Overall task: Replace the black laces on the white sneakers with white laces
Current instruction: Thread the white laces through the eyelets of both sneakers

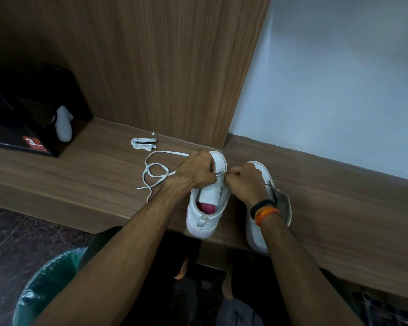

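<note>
Two white sneakers stand on a wooden ledge [92, 184]. The left sneaker [206, 208] has a pink insole showing and its toe points away from me. The right sneaker [259, 229] is partly hidden by my right forearm. My left hand [196, 171] is curled over the left sneaker's eyelet area and grips a white lace [156, 171] that trails in loops to the left on the ledge. My right hand [244, 182] pinches the lace's end at the eyelets, close to my left hand. A second white lace [143, 143] lies bundled farther back.
A black box [21, 128] with a red label and a white object [64, 124] stands at the ledge's left end. A wooden panel [163, 67] and a pale wall [327, 78] rise behind. A bin with a green liner [47, 285] stands on the dark floor below left.
</note>
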